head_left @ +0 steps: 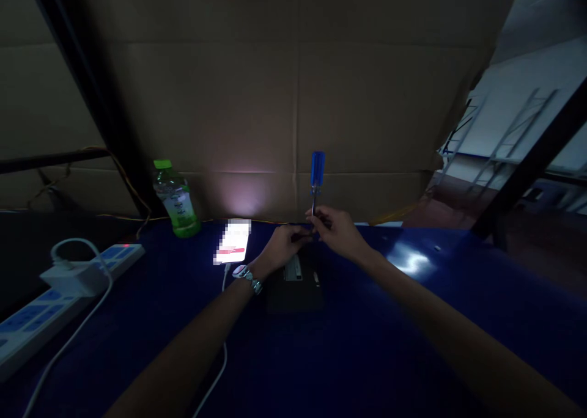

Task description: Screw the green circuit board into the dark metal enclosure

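We seem to be lining up the screwdriver (317,170) — our right grip (338,230) pinches its upright shaft near the far end of the dark box (296,297) on the bench (348,363), while what our left grip (280,247) holds we cannot tell — so the next move calls for steadiness.

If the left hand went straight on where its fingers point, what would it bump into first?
Probably the right hand, whose fingertips are at the shaft of the blue-handled screwdriver. The left hand looks very close to them, but I can't tell if they already touch.
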Action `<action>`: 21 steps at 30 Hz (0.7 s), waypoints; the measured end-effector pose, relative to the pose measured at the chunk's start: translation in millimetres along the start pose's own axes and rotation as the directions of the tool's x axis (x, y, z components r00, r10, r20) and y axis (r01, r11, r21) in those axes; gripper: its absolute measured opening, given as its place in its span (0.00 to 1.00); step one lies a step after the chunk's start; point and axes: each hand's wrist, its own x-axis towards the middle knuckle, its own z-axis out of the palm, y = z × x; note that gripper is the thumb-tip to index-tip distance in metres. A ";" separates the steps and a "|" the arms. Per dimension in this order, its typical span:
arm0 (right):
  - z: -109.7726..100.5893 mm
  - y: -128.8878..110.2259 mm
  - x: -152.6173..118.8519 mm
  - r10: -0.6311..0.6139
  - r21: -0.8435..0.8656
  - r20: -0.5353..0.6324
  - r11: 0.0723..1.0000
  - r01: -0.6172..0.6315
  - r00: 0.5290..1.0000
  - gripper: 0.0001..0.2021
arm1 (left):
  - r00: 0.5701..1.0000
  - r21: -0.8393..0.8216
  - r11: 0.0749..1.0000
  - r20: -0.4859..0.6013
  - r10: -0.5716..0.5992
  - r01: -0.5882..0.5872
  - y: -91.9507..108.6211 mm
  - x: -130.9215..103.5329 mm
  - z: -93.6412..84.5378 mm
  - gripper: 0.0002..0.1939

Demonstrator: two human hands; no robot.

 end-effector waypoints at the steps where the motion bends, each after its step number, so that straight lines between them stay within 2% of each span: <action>1: 1.0 0.1 0.0 0.001 0.010 -0.016 1.000 -0.001 1.000 0.07 | 0.999 0.005 1.000 -0.032 -0.006 0.006 -0.4 0.0 1.4 0.06; 5: 4.7 2.9 1.5 0.069 0.140 -0.102 0.989 -0.054 0.992 0.09 | 0.992 -0.001 1.000 -0.127 -0.008 0.008 -0.2 1.4 8.4 0.08; 8: 4.9 5.4 2.2 0.103 0.183 -0.104 0.980 -0.083 0.989 0.11 | 0.989 0.032 0.999 -0.150 -0.014 0.019 2.4 1.9 10.4 0.11; 10: 3.7 6.1 2.2 0.080 0.162 -0.087 0.985 -0.065 0.993 0.10 | 0.992 0.045 0.999 -0.124 0.001 0.005 4.0 1.6 9.2 0.09; 14: 0.6 4.9 1.5 0.043 0.127 -0.049 0.991 -0.037 0.998 0.07 | 0.998 0.023 0.998 0.027 0.051 -0.052 4.5 0.0 3.1 0.09; 16: -0.3 3.0 1.0 0.036 0.105 -0.035 0.994 -0.033 0.999 0.08 | 0.997 -0.004 0.999 0.067 0.044 -0.044 3.6 -0.7 0.4 0.09; 18: -0.4 0.9 0.5 0.030 0.074 -0.031 0.997 -0.027 0.999 0.09 | 0.998 -0.016 1.000 0.056 0.014 -0.013 2.7 -0.8 -0.7 0.08; 21: 0.6 -0.5 0.5 0.028 0.055 -0.045 0.998 -0.025 0.999 0.10 | 1.000 0.001 1.000 -0.023 -0.014 0.014 1.8 -0.1 1.1 0.05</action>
